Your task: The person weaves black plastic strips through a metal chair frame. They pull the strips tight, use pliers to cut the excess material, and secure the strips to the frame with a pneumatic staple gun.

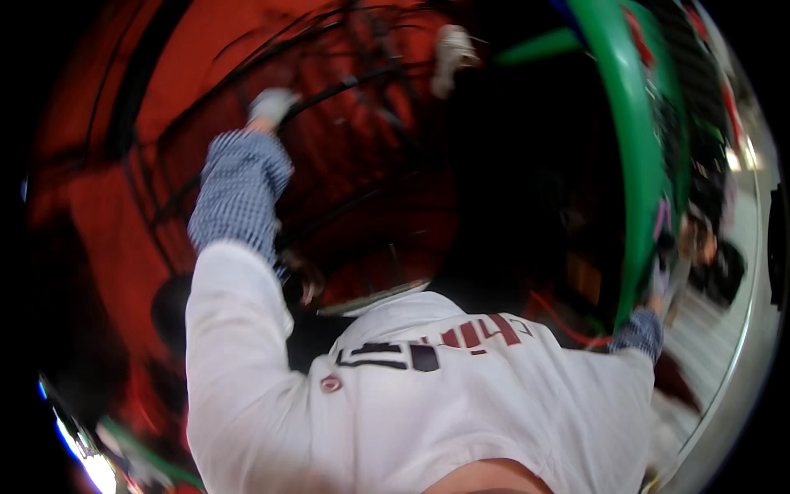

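Note:
My left hand [271, 106], in a white glove with a blue checked sleeve cover, reaches up into a red metal enclosure. Its blurred fingers look wrapped round the near end of a black bar or hose [337, 87], which runs up and right. At the far right my right hand [660, 278], in a pale glove, is low beside a green curved frame [629, 165]. A small dark object [665, 242] and a purple strip [662, 216] show just above it. Blur hides the fingers of that hand and whether they hold anything.
Dark cables and thin rods cross the red panel [197, 49] behind my left hand. A crumpled white thing [453, 59], perhaps a glove or cloth, is at the upper middle. A dark opening lies beside the green frame. A red cable [576, 333] runs near my right arm.

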Tool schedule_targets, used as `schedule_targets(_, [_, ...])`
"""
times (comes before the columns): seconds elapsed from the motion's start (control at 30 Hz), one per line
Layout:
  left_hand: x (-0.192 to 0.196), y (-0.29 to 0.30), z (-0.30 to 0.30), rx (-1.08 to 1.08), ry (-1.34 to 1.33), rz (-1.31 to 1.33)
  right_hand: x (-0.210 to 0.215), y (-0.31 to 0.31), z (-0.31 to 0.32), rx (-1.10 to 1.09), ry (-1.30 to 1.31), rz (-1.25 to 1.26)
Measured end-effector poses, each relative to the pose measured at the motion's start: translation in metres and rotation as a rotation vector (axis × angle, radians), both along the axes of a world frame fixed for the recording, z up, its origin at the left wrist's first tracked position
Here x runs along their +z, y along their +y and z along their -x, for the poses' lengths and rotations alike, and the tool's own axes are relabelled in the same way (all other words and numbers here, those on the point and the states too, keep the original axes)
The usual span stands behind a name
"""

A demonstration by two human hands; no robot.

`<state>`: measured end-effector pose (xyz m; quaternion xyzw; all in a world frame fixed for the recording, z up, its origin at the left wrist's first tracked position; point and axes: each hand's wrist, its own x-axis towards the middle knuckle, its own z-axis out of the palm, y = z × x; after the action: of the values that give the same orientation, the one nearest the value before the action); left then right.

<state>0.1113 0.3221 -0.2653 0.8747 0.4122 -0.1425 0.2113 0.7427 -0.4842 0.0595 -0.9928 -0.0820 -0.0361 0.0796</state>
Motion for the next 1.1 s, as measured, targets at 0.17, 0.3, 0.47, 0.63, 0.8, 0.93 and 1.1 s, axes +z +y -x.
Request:
schedule_targets(0.17, [-0.011,0.012,-0.007,0.245,0.237,0.111,-0.017,0.009,-0.045,-0.08,0.003,0.352])
schedule_targets(0.3, [-0.004,0.007,0.009,0.344,0.286,0.165,0.03,0.085,0.014,0.023,-0.319,-0.113])
schedule_targets(0.47, [0.0,-0.007,0.005,0.381,0.018,-0.005,0.126,0.26,0.149,0.217,-0.096,-0.708])
schedule_targets(0.63, [-0.005,-0.004,-0.012,0.516,0.001,0.079,0.116,0.412,0.251,0.587,0.504,-0.771])
schedule_targets(0.8, [-0.024,-0.007,0.013,0.493,-0.024,0.025,0.04,0.559,0.399,0.81,0.892,-0.505])
schedule_targets(0.93, [-0.049,0.006,0.003,0.347,0.055,0.061,-0.028,0.602,0.447,0.931,1.132,-0.334])
schedule_targets(1.1, [0.04,-0.015,0.0,0.561,-0.06,0.402,-0.108,0.62,0.462,0.776,1.275,-0.331])
